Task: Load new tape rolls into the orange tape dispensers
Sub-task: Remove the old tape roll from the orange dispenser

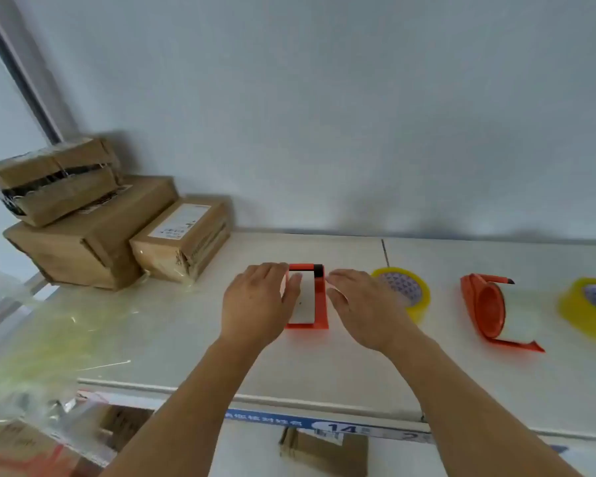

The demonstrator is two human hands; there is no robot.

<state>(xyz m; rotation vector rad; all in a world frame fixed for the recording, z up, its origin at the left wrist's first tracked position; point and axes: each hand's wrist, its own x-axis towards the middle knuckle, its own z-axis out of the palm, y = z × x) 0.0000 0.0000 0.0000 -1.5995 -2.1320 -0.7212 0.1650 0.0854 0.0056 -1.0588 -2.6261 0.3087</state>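
An orange tape dispenser [315, 297] with a pale roll in it stands on the white shelf [324, 366], between my two hands. My left hand [255, 301] rests against its left side with the fingers spread over the top. My right hand [362, 304] hovers open just to its right, partly covering a yellow tape roll [410, 290]. A second orange dispenser [492, 311] with a roll in it lies further right. Another yellow tape roll [589, 306] sits at the right edge.
Three taped cardboard parcels [93, 235] are stacked at the back left against the wall. Clear plastic wrap [31, 339] lies crumpled at the left. A lower shelf holds a small box [324, 449] under the front edge label strip [334, 426].
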